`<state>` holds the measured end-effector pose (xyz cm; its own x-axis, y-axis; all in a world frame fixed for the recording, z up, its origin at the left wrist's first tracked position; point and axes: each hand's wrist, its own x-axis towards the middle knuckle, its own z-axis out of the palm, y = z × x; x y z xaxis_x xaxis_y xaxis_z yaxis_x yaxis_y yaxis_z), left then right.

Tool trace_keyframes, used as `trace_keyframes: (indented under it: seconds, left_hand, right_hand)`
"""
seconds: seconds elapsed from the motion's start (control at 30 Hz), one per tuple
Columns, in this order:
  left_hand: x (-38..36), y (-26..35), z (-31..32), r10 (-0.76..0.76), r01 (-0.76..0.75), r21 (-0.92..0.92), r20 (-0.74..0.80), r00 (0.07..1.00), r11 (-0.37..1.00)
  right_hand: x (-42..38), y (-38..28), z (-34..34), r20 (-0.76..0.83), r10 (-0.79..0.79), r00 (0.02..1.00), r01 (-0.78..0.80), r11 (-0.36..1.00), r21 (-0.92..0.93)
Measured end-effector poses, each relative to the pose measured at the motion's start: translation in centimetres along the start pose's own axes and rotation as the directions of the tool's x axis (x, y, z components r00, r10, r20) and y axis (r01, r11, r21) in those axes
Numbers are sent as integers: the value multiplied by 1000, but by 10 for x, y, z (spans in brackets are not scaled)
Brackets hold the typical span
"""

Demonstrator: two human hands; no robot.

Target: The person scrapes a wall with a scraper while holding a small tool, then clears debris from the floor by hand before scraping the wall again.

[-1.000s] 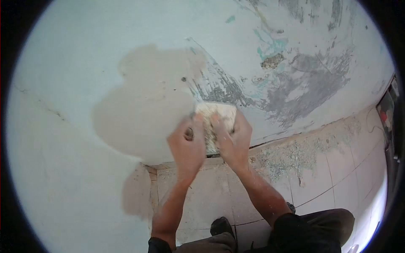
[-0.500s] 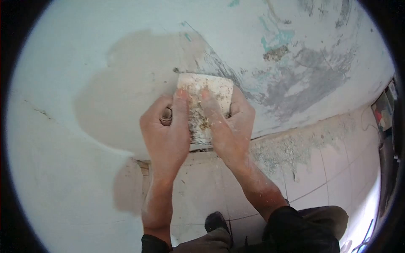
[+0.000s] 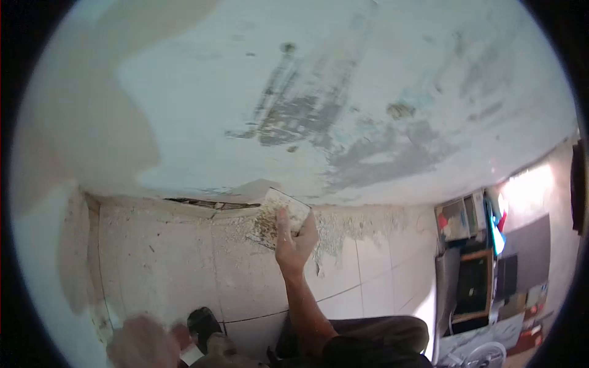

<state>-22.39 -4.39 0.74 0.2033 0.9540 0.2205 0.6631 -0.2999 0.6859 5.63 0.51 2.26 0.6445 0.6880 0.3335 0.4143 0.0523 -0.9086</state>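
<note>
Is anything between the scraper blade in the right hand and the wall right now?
Nothing visible. The right hand holds the scraper low by the wall's foot; the gap looks bare. The left hand is down at the bottom edge, blurred.

Right hand [image 3: 293,240] raised, fingers [image 3: 282,222] extended and gripping; left hand [image 3: 142,343] low, blurred.
</note>
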Motion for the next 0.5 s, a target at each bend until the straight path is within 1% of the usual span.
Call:
trace_keyframes:
  seconds: [0.03, 0.1, 0.13, 0.17, 0.2, 0.23, 0.3, 0.37, 0.43, 0.5]
  left_hand:
    - [6, -2, -3, 27, -27, -126, -5, 1000, 992]
    - [22, -4, -9, 75, -73, -364, -8, 997, 928]
    - [29, -9, -14, 87, -83, -474, -13, 996, 877]
    - [32, -13, -18, 84, -79, -576, -19, 996, 814]
    - [34, -15, -21, 72, -72, -675, -28, 997, 734]
    - [37, -15, -20, 58, -67, -770, -39, 998, 635]
    - [43, -5, -23, 19, -50, -913, -46, 999, 404]
    - [38, -6, -16, -53, -37, -991, -44, 998, 125]
    - [32, -7, -19, -124, -51, -988, -34, 992, -144]
    - [23, -7, -30, -197, -97, -923, -24, 980, -371]
  right_hand:
    - [1, -1, -1, -43, 11, 999, -11, 1000, 6]
    - [4, 3, 3, -19, -57, 998, 57, 998, -31]
    - [1, 5, 9, -7, -45, 999, 45, 998, 48]
    - [-3, 7, 14, -28, -33, 999, 35, 998, 60]
    - [-6, 7, 17, 3, -37, 999, 36, 996, 83]
    - [-5, 5, 18, 36, -49, 998, 45, 994, 101]
    - [-1, -13, 10, 41, -46, 998, 43, 996, 81]
    - [-1, -13, 5, 77, -49, 996, 46, 998, 43]
    - [-2, -12, 6, 42, -42, 998, 39, 996, 79]
    - [1, -11, 1, 43, -33, 999, 30, 997, 72]
